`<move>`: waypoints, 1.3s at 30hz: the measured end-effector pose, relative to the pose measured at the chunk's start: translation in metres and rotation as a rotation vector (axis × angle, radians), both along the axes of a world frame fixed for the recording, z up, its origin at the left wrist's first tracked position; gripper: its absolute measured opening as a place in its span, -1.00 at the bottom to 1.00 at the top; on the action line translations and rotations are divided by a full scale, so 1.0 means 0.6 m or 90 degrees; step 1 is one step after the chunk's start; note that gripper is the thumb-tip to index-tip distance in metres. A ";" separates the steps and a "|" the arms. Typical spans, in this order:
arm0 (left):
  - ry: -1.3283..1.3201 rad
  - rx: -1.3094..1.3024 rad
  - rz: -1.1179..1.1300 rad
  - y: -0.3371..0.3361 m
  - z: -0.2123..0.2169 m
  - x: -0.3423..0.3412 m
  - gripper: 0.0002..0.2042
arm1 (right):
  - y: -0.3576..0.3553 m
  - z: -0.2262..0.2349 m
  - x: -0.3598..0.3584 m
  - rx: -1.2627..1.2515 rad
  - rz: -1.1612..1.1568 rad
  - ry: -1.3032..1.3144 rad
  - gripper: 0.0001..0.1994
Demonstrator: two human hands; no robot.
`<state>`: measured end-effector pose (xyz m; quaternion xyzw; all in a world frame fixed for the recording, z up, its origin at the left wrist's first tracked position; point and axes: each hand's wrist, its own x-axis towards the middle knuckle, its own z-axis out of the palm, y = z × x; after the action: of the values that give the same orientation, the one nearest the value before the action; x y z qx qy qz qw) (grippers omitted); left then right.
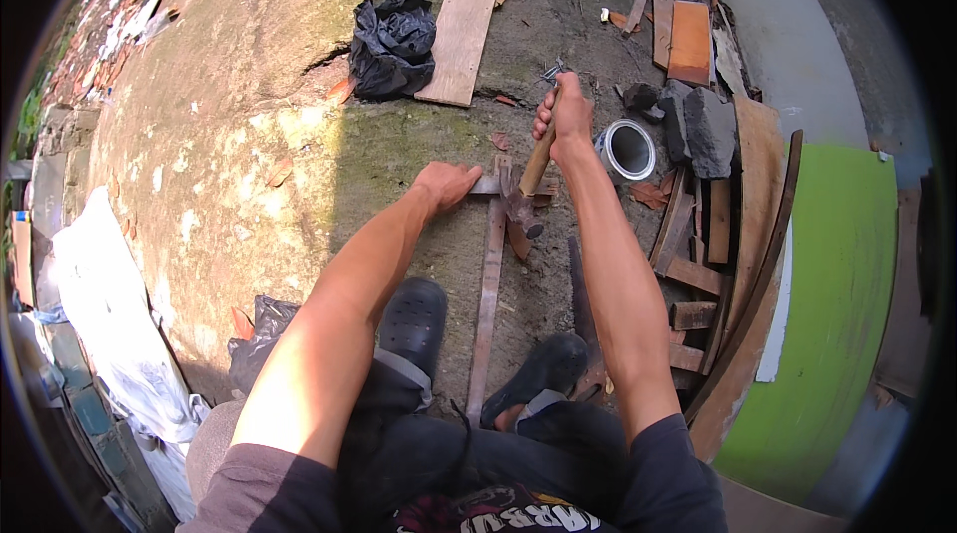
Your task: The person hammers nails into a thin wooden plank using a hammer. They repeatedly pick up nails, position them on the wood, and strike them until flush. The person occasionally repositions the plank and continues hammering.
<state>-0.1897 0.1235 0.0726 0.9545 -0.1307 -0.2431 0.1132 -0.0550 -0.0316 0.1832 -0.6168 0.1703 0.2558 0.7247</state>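
My right hand (568, 119) is wrapped round the wooden handle of a claw hammer (536, 166). Its rusty head hangs low, over the spot where a long narrow wooden strip (488, 304) meets a short crosspiece (484, 186). My left hand (447, 184) grips the left end of that greyish crosspiece, thumb and fingers closed on it. Part of the joint is hidden behind the hammer head. Several nails (554, 70) show just beyond my right fist; whether they lie on the ground or touch the hand, I cannot tell. The long strip runs back between my feet.
An open tin can (630, 150) stands right of my right hand, beside grey stone blocks (710, 129) and scrap wood (693, 269). Farther off lie a black plastic bag (392, 46), a plywood board (460, 39) and an orange-brown block (690, 42). A green panel (827, 304) lies at right.
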 end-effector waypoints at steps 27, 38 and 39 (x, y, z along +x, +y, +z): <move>-0.058 -0.078 0.006 -0.016 -0.008 -0.023 -0.57 | 0.075 -0.067 0.024 -0.103 -0.067 -0.065 -0.58; 0.016 -0.068 -0.044 -0.036 -0.029 -0.008 -0.47 | 0.029 -0.092 -0.098 -0.222 0.164 -0.694 -0.59; -0.026 -0.039 -0.099 -0.028 -0.016 0.005 -0.47 | 0.005 -0.102 -0.077 -0.175 0.064 -0.563 -0.61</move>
<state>-0.1864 0.1068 0.0630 0.9423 -0.2143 -0.2275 0.1203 -0.1009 -0.0285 0.1221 -0.7646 -0.1531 -0.0217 0.6257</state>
